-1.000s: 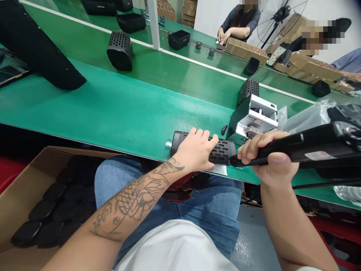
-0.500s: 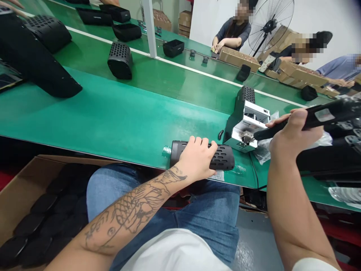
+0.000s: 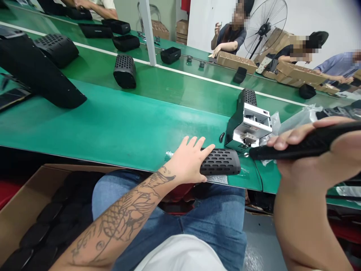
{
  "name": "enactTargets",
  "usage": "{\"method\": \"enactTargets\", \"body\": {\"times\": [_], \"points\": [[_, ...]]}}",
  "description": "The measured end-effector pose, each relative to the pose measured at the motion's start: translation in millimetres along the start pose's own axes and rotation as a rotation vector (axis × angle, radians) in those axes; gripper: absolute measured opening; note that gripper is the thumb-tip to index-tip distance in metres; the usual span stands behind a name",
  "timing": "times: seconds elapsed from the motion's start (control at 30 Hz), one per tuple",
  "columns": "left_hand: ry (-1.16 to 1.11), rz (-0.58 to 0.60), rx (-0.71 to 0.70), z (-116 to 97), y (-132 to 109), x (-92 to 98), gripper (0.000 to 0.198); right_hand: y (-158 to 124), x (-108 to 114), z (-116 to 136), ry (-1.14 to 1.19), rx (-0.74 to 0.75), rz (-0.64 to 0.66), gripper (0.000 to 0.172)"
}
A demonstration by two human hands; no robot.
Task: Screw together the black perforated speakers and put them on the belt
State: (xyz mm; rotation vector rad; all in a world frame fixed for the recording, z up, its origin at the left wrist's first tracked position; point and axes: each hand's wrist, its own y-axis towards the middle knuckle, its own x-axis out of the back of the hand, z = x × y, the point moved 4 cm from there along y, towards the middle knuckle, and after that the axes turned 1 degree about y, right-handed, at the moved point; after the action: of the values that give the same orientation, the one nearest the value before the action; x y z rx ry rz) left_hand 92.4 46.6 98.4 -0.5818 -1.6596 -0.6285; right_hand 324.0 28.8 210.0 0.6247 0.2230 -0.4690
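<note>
A black perforated speaker shell [image 3: 222, 162] lies on its side at the near edge of the green bench [image 3: 126, 124]. My left hand [image 3: 188, 160] rests over its left half with fingers laid across the top, holding it down. My right hand [image 3: 318, 162] is closed round a black electric screwdriver [image 3: 304, 145]. The screwdriver's tip sits just off the shell's right end. A small white and black screw feeder [image 3: 248, 124] stands right behind the shell.
A cardboard box [image 3: 17, 203] of black parts sits beside my left knee. More black shells [image 3: 124, 71] ride the conveyor belt, and a long black housing [image 3: 42, 75] lies at the left. Other people [image 3: 231, 34] work with cartons across the line, near a fan [image 3: 263, 28].
My right hand lifted the screwdriver from the shell's end to the screw feeder, then brought its tip back down beside the shell. My left hand stayed on the shell, its fingers flatter now.
</note>
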Motion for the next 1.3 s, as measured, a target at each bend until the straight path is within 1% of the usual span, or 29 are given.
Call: {"method": "enactTargets", "body": {"times": [0.03, 0.1, 0.13, 0.2, 0.27, 0.33, 0.5, 0.7, 0.9, 1.1, 1.2, 1.3], "points": [[0.0, 0.009, 0.01, 2.2, -1.1, -1.0, 0.112, -8.7, -8.6, 5.6, 0.037, -0.01, 0.134, 0.041], [-0.016, 0.028, 0.026, 4.2, -2.5, -3.6, 0.109, -28.9, -26.3, 10.0, 0.088, -0.054, 0.376, 0.043], [-0.025, 0.032, 0.031, 4.2, -2.8, -4.5, 0.108, -38.9, -33.6, 8.5, 0.113, -0.093, 0.444, 0.041], [-0.032, 0.027, 0.034, 3.5, -3.1, -4.9, 0.105, -55.6, -45.6, 2.4, 0.168, -0.131, 0.508, 0.037], [-0.031, 0.018, 0.032, 2.9, -3.0, -4.0, 0.103, -66.5, -53.2, -5.9, 0.205, -0.14, 0.516, 0.033], [-0.029, 0.022, 0.028, 2.8, -2.8, -3.0, 0.102, -71.8, -56.4, -13.9, 0.207, -0.149, 0.495, 0.032], [-0.037, 0.048, 0.028, 3.2, -2.1, -1.8, 0.101, -73.5, -57.3, -22.7, 0.181, -0.15, 0.475, 0.034], [-0.041, 0.035, 0.034, 3.1, -2.8, -1.9, 0.101, -75.4, -59.7, -28.5, 0.2, -0.234, 0.489, 0.034], [-0.049, 0.028, 0.031, 3.1, -3.0, -3.1, 0.1, -77.9, -59.8, -32.3, 0.184, -0.309, 0.592, 0.035], [-0.053, 0.036, 0.037, 3.5, -2.9, -2.8, 0.101, -77.7, -58.5, -36.0, 0.185, -0.344, 0.681, 0.032], [-0.056, 0.035, 0.039, 3.8, -2.7, -3.0, 0.099, -78.5, -58.6, -38.4, 0.192, -0.347, 0.705, 0.031], [-0.054, 0.028, 0.043, 4.1, -2.4, -3.3, 0.1, -79.6, -58.6, -38.5, 0.177, -0.327, 0.689, 0.03]]}}
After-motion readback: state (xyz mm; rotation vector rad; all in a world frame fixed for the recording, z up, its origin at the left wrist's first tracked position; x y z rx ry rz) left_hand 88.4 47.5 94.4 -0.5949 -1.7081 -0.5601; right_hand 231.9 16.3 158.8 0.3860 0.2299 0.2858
